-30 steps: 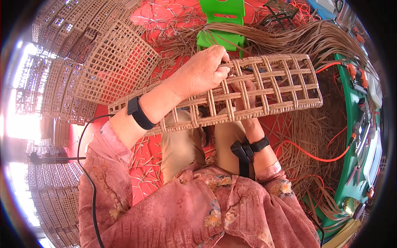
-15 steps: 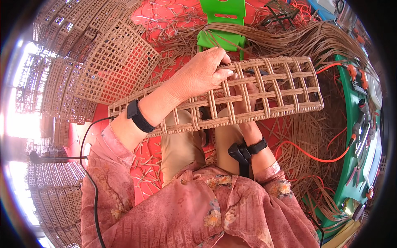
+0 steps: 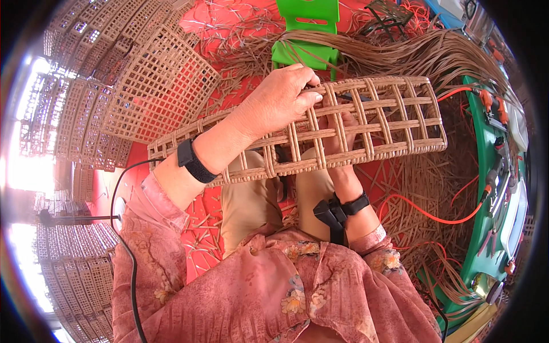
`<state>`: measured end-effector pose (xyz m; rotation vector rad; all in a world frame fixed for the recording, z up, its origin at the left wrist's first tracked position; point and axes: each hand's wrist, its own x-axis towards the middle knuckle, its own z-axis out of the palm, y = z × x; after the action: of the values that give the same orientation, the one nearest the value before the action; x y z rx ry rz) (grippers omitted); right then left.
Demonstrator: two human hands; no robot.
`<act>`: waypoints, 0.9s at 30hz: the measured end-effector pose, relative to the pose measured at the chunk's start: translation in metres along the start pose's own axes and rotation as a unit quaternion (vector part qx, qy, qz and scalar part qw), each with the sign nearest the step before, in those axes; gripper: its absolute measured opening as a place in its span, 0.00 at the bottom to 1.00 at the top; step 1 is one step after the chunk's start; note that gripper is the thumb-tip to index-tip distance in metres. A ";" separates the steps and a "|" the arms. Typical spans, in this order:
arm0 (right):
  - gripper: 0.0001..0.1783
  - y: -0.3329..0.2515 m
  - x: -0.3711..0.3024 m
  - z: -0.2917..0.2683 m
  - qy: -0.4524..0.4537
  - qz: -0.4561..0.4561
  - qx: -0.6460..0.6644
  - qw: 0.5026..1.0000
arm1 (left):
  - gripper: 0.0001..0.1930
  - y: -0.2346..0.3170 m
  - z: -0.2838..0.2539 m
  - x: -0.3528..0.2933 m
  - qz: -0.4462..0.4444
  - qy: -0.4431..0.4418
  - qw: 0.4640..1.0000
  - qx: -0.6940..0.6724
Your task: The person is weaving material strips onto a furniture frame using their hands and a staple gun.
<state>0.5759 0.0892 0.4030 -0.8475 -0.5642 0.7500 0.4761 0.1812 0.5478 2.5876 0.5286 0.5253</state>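
Note:
A long, narrow brown basket (image 3: 359,155) of woven strands, with open square gaps, lies slanted above my knees, its right end higher. My left hand (image 3: 280,98) reaches across its far edge, thumb and fingers pinched together on the rim near the middle. Whether a loose strand is in that pinch is too small to tell. From below, my right hand (image 3: 342,128) passes behind the near lattice. It shows only in part through the gaps, and its fingertips are hidden. Both wrists wear dark straps.
At the left stand tall stacks of woven lattice panels (image 3: 163,86). A small green chair (image 3: 306,54) stands at the far side, beside a thick bundle of brown strands (image 3: 394,54). Tools with an orange hose (image 3: 426,214) lie on a green table (image 3: 474,246) at the right. Strand scraps cover the red floor.
Almost nothing differs. My left hand and the basket have shifted very slightly, and my left fingers still pinch the rim. My right hand stays behind the lattice.

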 end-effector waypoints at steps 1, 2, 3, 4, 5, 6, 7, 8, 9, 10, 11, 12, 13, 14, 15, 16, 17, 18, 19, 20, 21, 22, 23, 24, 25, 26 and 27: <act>0.14 0.002 0.001 -0.004 -0.015 0.009 0.012 1.000 | 0.13 0.002 0.001 -0.001 -0.007 0.002 1.000 0.006; 0.14 0.002 0.001 -0.007 -0.014 0.010 0.012 1.000 | 0.12 0.003 0.001 -0.001 -0.015 0.004 1.000 0.012; 0.13 0.003 0.001 -0.009 -0.030 0.003 0.016 0.999 | 0.12 0.004 0.003 -0.002 -0.014 0.004 1.000 0.012; 0.13 0.003 0.001 -0.010 -0.046 -0.004 0.019 0.999 | 0.11 0.005 0.006 -0.003 -0.006 0.020 1.000 0.017; 0.13 0.002 0.000 -0.009 -0.045 -0.004 0.019 0.999 | 0.11 0.006 0.008 -0.004 0.002 0.035 0.999 0.022; 0.13 0.000 -0.001 -0.007 -0.039 0.000 0.005 0.999 | 0.11 0.007 0.009 -0.006 0.002 0.035 0.999 0.021; 0.13 -0.003 -0.001 -0.004 -0.032 0.003 -0.008 0.999 | 0.10 0.009 0.011 -0.007 0.003 0.049 0.998 0.030; 0.13 -0.005 -0.003 -0.001 -0.032 0.004 -0.009 0.999 | 0.10 0.009 0.013 -0.008 0.002 0.063 0.997 0.039; 0.13 -0.007 -0.005 0.002 -0.024 0.001 0.003 1.000 | 0.10 0.008 0.014 -0.008 0.002 0.063 0.997 0.038; 0.14 -0.008 -0.006 0.004 -0.015 -0.001 0.015 1.000 | 0.10 0.008 0.016 -0.008 0.006 0.073 0.996 0.042; 0.14 -0.010 -0.006 0.003 -0.016 -0.001 0.015 1.000 | 0.10 0.008 0.016 -0.008 0.010 0.084 0.995 0.046; 0.14 -0.011 -0.006 0.002 -0.021 0.003 -0.011 1.000 | 0.10 0.007 0.016 -0.008 0.010 0.084 0.995 0.047; 0.15 -0.012 -0.006 0.002 -0.026 0.008 -0.038 0.999 | 0.10 0.005 0.015 -0.008 0.012 0.089 0.995 0.036; 0.15 -0.013 -0.006 0.002 -0.025 0.008 -0.039 0.999 | 0.10 0.005 0.015 -0.007 0.014 0.094 0.995 0.025; 0.15 -0.015 -0.006 0.002 -0.026 0.001 -0.059 0.998 | 0.10 0.005 0.015 -0.006 0.015 0.094 0.995 0.024; 0.15 -0.016 -0.005 0.002 -0.028 -0.006 -0.080 0.996 | 0.10 0.005 0.014 -0.005 -0.002 0.089 0.996 0.007; 0.15 -0.016 -0.006 0.002 -0.028 -0.006 -0.079 0.996 | 0.11 0.005 0.013 -0.006 -0.019 0.084 0.996 -0.007; 0.14 -0.015 -0.006 0.003 -0.027 -0.025 -0.095 0.995 | 0.11 0.006 0.012 -0.006 -0.020 0.084 0.996 -0.006; 0.14 -0.015 -0.006 0.004 -0.025 -0.045 -0.110 0.993 | 0.10 0.007 0.011 -0.006 -0.021 0.086 0.996 0.000; 0.14 -0.015 -0.006 0.004 -0.025 -0.045 -0.111 0.992 | 0.10 0.006 0.012 -0.006 -0.022 0.087 0.996 0.004; 0.13 -0.015 -0.007 0.004 -0.025 -0.023 -0.094 0.995 | 0.10 0.006 0.015 -0.006 -0.022 0.087 0.996 0.004; 0.12 -0.016 -0.007 0.004 -0.024 0.000 -0.076 0.997 | 0.08 0.007 0.018 -0.006 -0.035 0.116 0.992 -0.047; 0.12 -0.015 -0.007 0.002 -0.024 -0.001 -0.076 0.997 | 0.07 0.009 0.020 -0.006 -0.048 0.144 0.984 -0.097; 0.11 -0.014 -0.006 -0.001 -0.040 -0.011 -0.094 0.995 | 0.07 0.010 0.019 -0.007 -0.048 0.144 0.984 -0.097; 0.10 -0.014 -0.005 -0.003 -0.057 -0.021 -0.111 0.992 | 0.07 0.011 0.018 -0.007 -0.048 0.128 0.988 -0.070; 0.10 -0.014 -0.006 -0.002 -0.056 -0.022 -0.111 0.992 | 0.06 0.012 0.017 -0.008 -0.047 0.112 0.992 -0.044; 0.11 -0.014 -0.006 -0.001 -0.051 -0.035 -0.130 0.990 | 0.06 0.012 0.017 -0.009 -0.046 0.112 0.992 -0.044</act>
<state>0.5784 0.0777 0.4131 -1.0288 -0.7924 0.6672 0.4793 0.1620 0.5374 2.4213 0.6797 0.7942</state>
